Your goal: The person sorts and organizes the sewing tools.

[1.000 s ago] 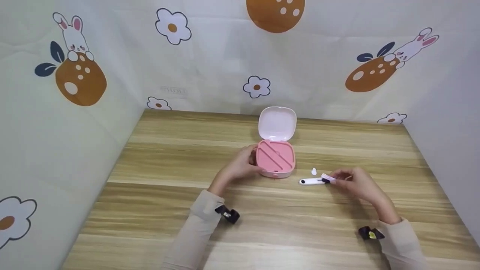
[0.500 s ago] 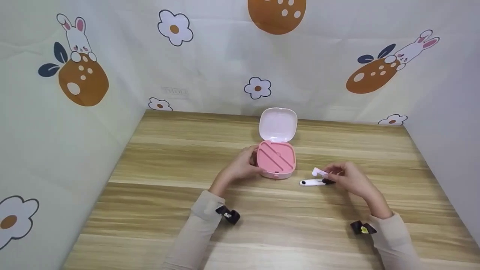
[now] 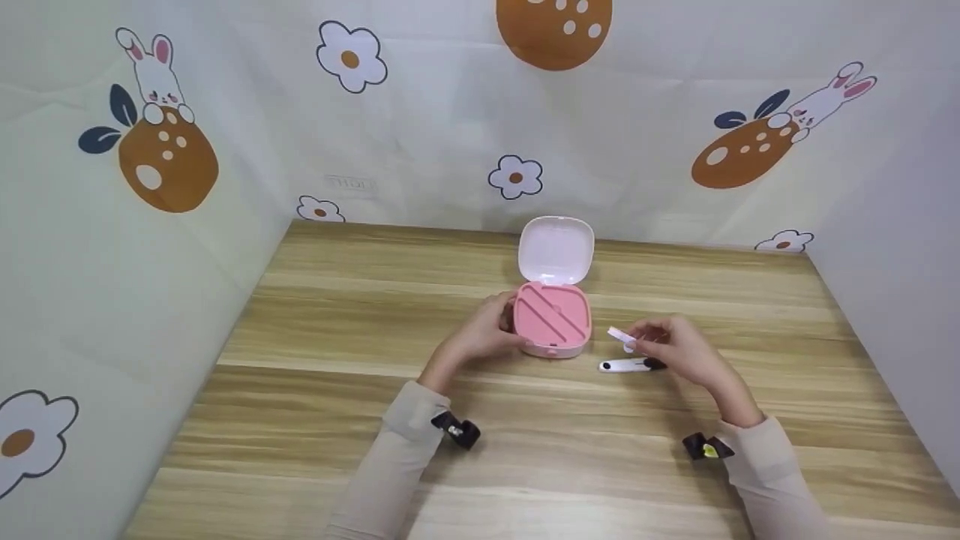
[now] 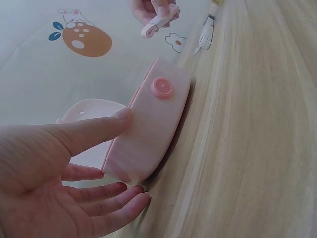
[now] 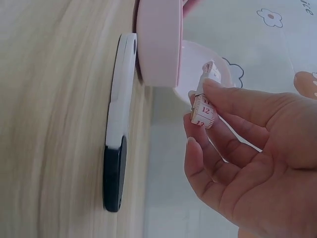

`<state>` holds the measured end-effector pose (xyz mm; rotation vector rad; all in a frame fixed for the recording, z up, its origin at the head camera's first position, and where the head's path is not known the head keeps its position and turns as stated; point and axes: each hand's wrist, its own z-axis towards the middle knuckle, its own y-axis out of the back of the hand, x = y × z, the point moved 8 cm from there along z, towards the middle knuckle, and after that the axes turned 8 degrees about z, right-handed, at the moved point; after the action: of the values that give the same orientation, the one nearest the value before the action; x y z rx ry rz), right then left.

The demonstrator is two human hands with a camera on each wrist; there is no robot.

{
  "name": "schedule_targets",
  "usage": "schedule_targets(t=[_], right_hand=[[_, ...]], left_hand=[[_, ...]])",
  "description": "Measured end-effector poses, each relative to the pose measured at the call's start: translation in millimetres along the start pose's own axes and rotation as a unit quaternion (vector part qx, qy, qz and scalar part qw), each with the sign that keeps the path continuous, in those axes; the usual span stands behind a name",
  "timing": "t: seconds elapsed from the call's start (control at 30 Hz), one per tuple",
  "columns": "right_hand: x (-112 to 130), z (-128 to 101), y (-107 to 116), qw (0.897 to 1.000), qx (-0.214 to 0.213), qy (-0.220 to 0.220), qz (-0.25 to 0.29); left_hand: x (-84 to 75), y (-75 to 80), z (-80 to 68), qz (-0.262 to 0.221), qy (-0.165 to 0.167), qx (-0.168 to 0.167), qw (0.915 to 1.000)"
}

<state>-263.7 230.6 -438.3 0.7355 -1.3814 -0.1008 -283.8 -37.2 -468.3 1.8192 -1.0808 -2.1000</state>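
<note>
A pink case (image 3: 553, 321) stands open on the wooden table (image 3: 322, 390), its pale lid (image 3: 556, 251) raised at the back. My left hand (image 3: 501, 326) holds the case's left side; in the left wrist view the thumb (image 4: 106, 124) lies on the case wall (image 4: 148, 134) and the fingers lie low beside it. My right hand (image 3: 646, 339) pinches a small folded white measuring tape (image 3: 621, 335) (image 5: 204, 110) with red numbers, held above the table just right of the case. Under that hand a white tool with a black end (image 3: 628, 365) (image 5: 119, 124) lies flat.
Cloth walls printed with flowers and rabbits close the table in at the back (image 3: 450, 135) and on both sides. The case front has a round pink button (image 4: 162, 88). Bare wood lies left of the case and along the near edge.
My right hand has lifted the folded tape from beside the white tool and carried it left, closer to the case. The left hand and the case have stayed put.
</note>
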Motion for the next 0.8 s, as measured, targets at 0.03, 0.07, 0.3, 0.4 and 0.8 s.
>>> schedule_targets(t=[0.03, 0.07, 0.3, 0.4, 0.8], right_hand=[[2, 1, -1, 1.000, 0.001, 0.004, 0.004], [3, 3, -3, 1.000, 0.003, 0.009, 0.009], [12, 16, -11, 0.999, -0.002, 0.025, 0.026], [16, 20, -15, 0.999, -0.005, 0.037, 0.022], [28, 39, -32, 0.998, 0.003, 0.052, 0.037]], left_hand=[[0.2, -0.2, 0.0, -0.002, 0.001, 0.000, 1.0000], [0.6, -0.4, -0.2, -0.006, 0.003, 0.000, 1.0000], [0.7, -0.2, 0.7, 0.000, -0.006, -0.003, 1.0000], [-0.1, 0.2, 1.0, 0.002, -0.013, -0.006, 0.9999], [-3.0, 0.1, 0.1, -0.019, -0.023, -0.003, 0.9996]])
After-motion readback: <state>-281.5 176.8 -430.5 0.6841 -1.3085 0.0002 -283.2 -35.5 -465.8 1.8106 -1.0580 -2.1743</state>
